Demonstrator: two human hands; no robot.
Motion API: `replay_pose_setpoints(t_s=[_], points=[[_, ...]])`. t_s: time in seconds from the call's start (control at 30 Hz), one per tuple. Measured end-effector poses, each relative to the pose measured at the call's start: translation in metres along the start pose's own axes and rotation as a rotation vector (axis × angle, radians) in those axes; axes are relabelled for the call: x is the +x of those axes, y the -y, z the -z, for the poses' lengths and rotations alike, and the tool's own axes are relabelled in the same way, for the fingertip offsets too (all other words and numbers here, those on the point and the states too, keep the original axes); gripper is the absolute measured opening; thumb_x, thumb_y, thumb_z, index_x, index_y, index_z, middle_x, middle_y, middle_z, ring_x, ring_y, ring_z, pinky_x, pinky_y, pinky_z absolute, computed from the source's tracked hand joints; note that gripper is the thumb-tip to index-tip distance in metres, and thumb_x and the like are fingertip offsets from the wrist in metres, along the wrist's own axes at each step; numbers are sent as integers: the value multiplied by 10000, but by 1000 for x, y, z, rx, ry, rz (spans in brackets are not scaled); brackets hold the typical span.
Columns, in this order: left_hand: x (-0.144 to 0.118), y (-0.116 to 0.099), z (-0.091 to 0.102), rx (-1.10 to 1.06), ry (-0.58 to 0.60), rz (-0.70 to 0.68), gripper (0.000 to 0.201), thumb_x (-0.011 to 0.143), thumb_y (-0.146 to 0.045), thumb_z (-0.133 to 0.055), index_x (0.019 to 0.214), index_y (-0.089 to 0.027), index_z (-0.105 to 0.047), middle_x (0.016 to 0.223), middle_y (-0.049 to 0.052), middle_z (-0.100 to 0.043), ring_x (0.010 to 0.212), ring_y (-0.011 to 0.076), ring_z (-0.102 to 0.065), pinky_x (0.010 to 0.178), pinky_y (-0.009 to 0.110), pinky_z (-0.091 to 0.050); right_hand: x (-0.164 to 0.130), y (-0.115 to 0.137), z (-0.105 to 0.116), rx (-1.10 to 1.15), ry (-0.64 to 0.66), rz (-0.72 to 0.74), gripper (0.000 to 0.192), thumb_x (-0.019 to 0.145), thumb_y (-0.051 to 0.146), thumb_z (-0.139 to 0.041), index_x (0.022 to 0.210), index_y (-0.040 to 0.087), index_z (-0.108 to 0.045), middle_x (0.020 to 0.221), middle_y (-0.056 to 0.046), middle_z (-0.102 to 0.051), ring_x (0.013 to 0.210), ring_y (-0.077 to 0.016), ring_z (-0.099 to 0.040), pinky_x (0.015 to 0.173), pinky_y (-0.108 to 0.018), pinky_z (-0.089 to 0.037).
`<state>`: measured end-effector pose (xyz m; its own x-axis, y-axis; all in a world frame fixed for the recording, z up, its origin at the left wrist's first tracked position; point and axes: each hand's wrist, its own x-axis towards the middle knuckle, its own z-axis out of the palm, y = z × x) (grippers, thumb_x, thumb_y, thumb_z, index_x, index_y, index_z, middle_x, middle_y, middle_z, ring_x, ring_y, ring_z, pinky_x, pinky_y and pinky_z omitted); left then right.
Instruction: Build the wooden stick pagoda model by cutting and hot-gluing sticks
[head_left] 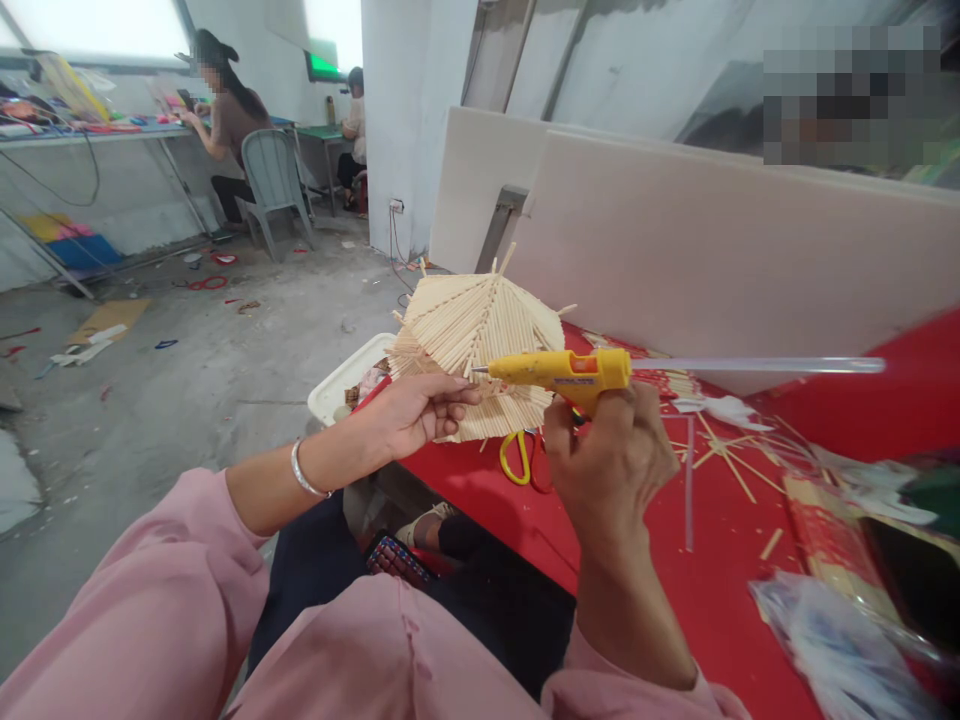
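— Holding what, exactly?

— A fan-shaped panel of thin wooden sticks [472,335], tilted up over the near edge of the red table [712,590]. The left hand [416,410] pinches its lower edge, thumb on top and fingers underneath. The right hand [607,455] is wrapped tight around the handle of a yellow glue gun [562,370], whose nozzle points left and meets the sticks just above the left fingertips.

— What lies around it?

— A clear glue stick [757,365] juts out of the back of the gun to the right. Yellow-handled scissors [517,455] lie on the table just under the panel. Loose sticks [724,455] are scattered to the right of the hand, and plastic bags [840,640] sit near the right corner. A white tray [337,385] shows behind the left hand, partly hidden by it. A pale board [712,250] stands along the far side of the table.

— Anyone else?

— Two people sit at a bench [97,135] far off to the left, well apart from this work.
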<state>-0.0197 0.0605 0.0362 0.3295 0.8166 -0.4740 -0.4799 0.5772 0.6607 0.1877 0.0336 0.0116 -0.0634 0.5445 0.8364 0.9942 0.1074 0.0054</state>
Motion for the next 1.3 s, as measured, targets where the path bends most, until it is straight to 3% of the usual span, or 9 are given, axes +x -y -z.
replay_pose_setpoints(t_s=[0.27,0.53,1.0,1.3], points=[[2,0,2,3,4,1,183,911,-44,-596,816,-93,-745,702,57,-730,491,63,-550,481,191,-438,-2,-1,3,-6,-50,15,168,898,299,-573,1031,198,-588,819,-51,-602,712,-212,-546,594,-315,-341],[5,2,6,14,5,-14,202,900,-32,-606,754,-104,-726,663,42,-709,484,58,-557,457,168,-434,-5,-3,3,-8,-2,-13,176,899,299,-573,1029,183,-598,845,-66,-610,714,-214,-543,590,-310,-320],[5,2,6,22,12,-21,181,909,-35,-604,796,-95,-731,679,43,-715,481,53,-569,445,156,-444,-6,-3,2,16,-54,37,155,920,267,-552,1024,165,-607,880,-91,-647,711,-201,-544,596,-308,-312],[6,2,6,15,16,-12,190,908,-29,-598,780,-100,-720,669,38,-707,475,55,-565,441,159,-436,-7,-5,0,-36,-35,54,187,910,258,-544,1073,179,-594,894,-89,-653,753,-227,-588,623,-323,-391]])
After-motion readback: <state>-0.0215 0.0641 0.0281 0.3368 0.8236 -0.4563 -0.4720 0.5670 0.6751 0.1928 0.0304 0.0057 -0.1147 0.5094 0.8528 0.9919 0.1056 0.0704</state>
